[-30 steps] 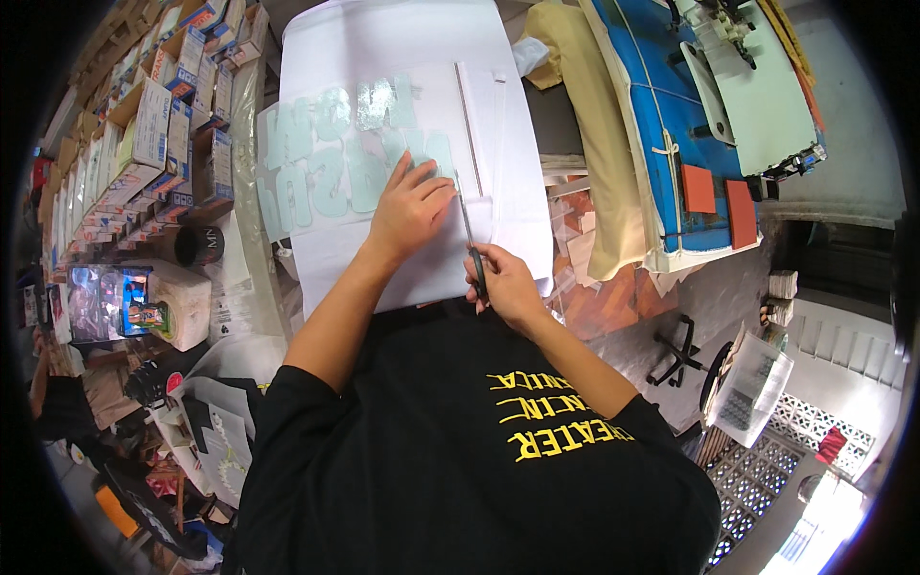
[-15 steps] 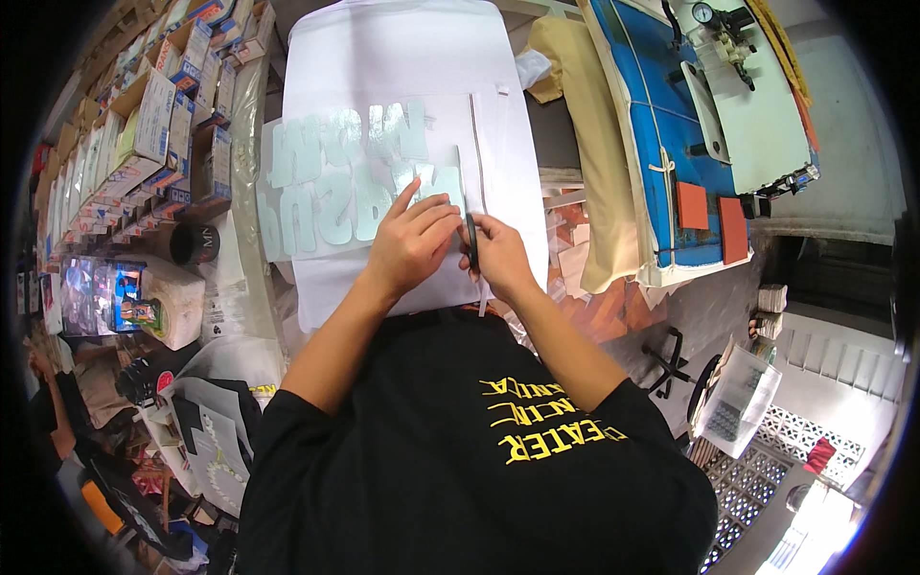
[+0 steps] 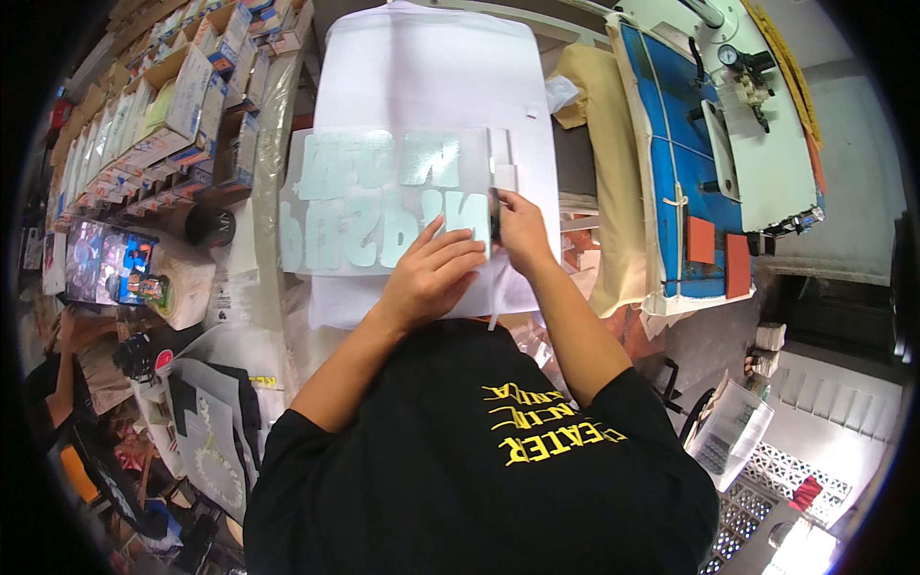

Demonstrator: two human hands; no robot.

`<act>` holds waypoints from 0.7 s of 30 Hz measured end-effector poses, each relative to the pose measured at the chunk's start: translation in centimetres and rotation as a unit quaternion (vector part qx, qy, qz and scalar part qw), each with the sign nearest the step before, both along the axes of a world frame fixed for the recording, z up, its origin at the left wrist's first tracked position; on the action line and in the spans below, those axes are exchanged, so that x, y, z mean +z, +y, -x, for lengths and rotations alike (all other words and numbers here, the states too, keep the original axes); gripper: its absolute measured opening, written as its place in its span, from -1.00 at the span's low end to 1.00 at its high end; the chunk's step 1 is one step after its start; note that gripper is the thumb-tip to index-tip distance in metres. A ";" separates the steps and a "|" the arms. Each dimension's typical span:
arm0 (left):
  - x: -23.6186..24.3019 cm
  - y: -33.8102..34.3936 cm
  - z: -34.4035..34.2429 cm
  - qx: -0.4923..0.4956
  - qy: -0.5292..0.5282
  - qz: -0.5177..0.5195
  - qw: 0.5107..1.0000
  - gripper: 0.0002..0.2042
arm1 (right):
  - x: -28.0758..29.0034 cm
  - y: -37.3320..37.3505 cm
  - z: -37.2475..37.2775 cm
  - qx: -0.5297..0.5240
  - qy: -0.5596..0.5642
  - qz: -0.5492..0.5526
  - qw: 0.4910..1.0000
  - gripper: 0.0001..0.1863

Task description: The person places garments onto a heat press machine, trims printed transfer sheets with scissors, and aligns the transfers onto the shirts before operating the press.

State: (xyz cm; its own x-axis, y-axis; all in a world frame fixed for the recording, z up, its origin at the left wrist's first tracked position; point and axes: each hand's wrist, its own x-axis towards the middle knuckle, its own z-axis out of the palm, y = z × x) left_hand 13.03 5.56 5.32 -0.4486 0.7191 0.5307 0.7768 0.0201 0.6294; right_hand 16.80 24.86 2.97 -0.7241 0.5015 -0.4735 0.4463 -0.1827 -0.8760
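A clear film sheet (image 3: 383,192) with pale mint lettering lies on a white-covered board (image 3: 431,67). My left hand (image 3: 436,273) rests on the sheet's near right part, fingers stretched out and thumb apart. At the sheet's right edge, my right hand (image 3: 522,235) is closed around black-handled scissors (image 3: 494,216); their blades are hard to make out. A narrow pale strip (image 3: 503,158) lies along that edge, just beyond the right hand. A small pale scrap (image 3: 531,113) sits farther right on the board.
Cardboard boxes (image 3: 172,120) of sheets stand in rows at the left. A dark cylinder (image 3: 209,226) is below them. To the right are a cream padded roll (image 3: 613,192), a blue surface (image 3: 661,125) and a machine with a gauge (image 3: 743,81). A person's arm (image 3: 63,369) shows far left.
The view has shifted, so the scene sits lower and farther right. The scissors' long blade line, visible before beyond my hands, no longer shows. The sheet now lies straighter, with the strip beside its right edge.
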 end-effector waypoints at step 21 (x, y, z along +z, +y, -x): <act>5.1 -10.5 12.8 0.129 0.058 0.039 0.989 -0.81 | 17.0 15.4 -15.4 -0.111 0.092 -0.582 0.800 -0.56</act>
State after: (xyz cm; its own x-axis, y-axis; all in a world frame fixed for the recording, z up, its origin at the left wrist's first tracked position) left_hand 0.21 -4.95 10.41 -0.5609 0.6302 0.5369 0.8071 0.2716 0.5243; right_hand 32.18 40.29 19.95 -0.5593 0.6508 0.5134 0.3597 0.7486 -0.5570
